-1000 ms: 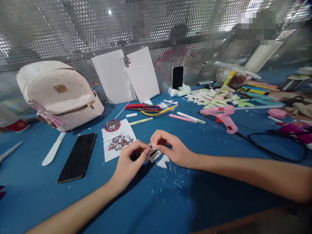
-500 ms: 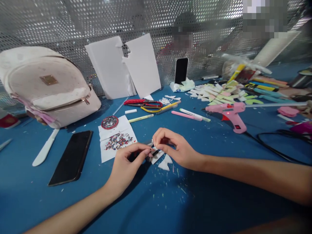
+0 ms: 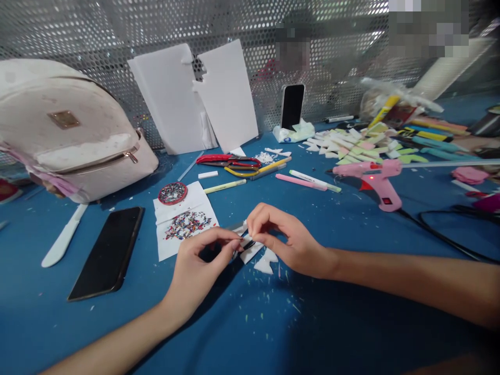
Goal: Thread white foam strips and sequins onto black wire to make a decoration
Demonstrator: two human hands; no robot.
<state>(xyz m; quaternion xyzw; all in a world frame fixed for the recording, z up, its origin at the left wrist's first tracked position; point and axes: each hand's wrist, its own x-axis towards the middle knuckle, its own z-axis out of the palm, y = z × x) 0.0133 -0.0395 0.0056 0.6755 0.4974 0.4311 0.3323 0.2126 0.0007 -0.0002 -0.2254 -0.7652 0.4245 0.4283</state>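
Observation:
My left hand (image 3: 207, 255) is closed in a pinch, thumb against forefinger, with a tiny dark thing at the tips that I cannot make out. Facing it, my right hand (image 3: 279, 237) also pinches; what lies between its fingertips is hidden. The two sets of fingertips nearly meet over a small white piece (image 3: 252, 252) with a dark strip on it, lying on the blue table. Cut white scraps (image 3: 266, 262) rest just below the right fingers. Left of the hands, a white paper (image 3: 162, 249) bears loose multicoloured rhinestones (image 3: 187, 225) and a round red-rimmed dish (image 3: 172, 194) of silvery bits.
A pink glue gun (image 3: 375, 179), its light red, lies at right with a black cable. Red-handled scissors (image 3: 213, 159), highlighters (image 3: 300, 182) and foam strips (image 3: 351, 146) spread behind. A black phone (image 3: 107, 255), white knife (image 3: 64, 237) and backpack (image 3: 86, 135) are at left.
The view has shifted slightly, so the backpack and phone sit further left and the glue gun further right. Both hands keep their pinches in almost the same place.

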